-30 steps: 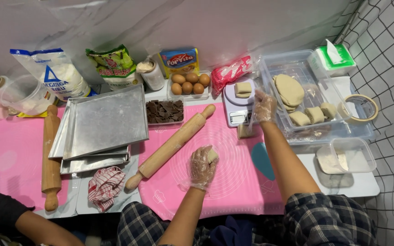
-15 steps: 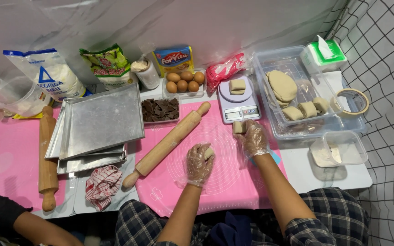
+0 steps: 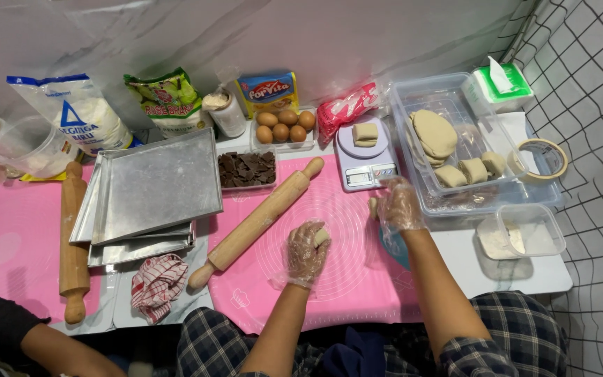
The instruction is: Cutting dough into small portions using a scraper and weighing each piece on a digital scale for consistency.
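I see left hand [image 3: 307,250] cupping dough piece [image 3: 321,236]; right hand [image 3: 399,206] pinching another, moved toward scale [image 3: 364,155]; mat [image 3: 357,279] bare between.

A small pale dough piece [image 3: 321,236] sits under the gloved left hand [image 3: 306,250] on the pink mat [image 3: 343,279] near the tabletop's front edge; a second, smaller dough piece [image 3: 373,207] lies just beside the gloved right hand [image 3: 399,206], toward the mat's right edge

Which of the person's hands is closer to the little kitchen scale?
The right. The right hand sits just below the scale, at its front corner. The left hand lies farther off, down on the pink mat, cupping a dough piece.
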